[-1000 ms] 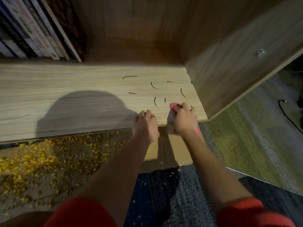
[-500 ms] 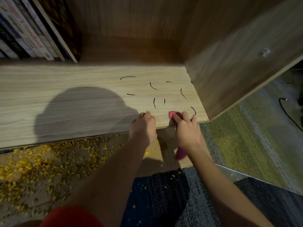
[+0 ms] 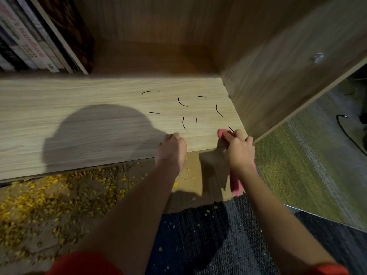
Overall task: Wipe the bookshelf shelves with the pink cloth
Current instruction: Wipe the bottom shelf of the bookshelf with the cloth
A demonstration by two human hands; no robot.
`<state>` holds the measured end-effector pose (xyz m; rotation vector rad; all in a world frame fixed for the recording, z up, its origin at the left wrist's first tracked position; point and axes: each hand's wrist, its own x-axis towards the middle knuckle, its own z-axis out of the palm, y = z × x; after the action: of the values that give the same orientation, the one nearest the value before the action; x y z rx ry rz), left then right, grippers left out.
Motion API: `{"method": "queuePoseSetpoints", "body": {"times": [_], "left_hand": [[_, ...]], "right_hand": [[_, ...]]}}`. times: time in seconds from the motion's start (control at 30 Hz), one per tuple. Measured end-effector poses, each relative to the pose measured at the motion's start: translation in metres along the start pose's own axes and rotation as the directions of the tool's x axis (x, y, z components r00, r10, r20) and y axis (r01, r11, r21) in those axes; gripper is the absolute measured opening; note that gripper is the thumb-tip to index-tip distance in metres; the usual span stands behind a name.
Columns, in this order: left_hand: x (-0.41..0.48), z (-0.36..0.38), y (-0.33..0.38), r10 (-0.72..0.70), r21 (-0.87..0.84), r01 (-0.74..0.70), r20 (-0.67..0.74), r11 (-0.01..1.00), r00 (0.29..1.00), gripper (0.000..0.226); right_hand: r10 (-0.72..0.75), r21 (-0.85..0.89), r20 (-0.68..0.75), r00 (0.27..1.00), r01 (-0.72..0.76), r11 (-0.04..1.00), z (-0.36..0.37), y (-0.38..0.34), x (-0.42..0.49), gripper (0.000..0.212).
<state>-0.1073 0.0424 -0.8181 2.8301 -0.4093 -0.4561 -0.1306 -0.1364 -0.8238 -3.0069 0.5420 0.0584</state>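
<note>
Right hand (image 3: 239,150), clutching the pink cloth (image 3: 235,181), has edged rightward; black marks (image 3: 183,123) lie just beyond, between both hands; left hand (image 3: 171,149) hooks the shelf (image 3: 79,124) edge.

Right hand (image 3: 238,151) is pressing the pink cloth (image 3: 235,181) onto the shelf (image 3: 79,116) at its front right corner.

The cloth's tail is hanging below the edge. At the right hand's 9 o'clock, the left hand (image 3: 171,151) is hooking curled fingers over the shelf's front edge. Black marks (image 3: 182,102) are showing at 12 o'clock from both hands. Books (image 3: 35,46) are standing at 10 o'clock, and yellow crumbs (image 3: 59,193) are lying on the floor at 8 o'clock.
</note>
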Motion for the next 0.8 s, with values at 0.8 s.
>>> {"method": "queuePoseSetpoints", "body": {"times": [0.8], "left_hand": [[0.012, -0.014, 0.029, -0.053, 0.168, 0.047, 0.027, 0.985, 0.998, 0.038]], "right_hand": [[0.079, 0.010, -0.020, 0.997, -0.079, 0.997, 0.002, 0.013, 0.019, 0.055]]}}
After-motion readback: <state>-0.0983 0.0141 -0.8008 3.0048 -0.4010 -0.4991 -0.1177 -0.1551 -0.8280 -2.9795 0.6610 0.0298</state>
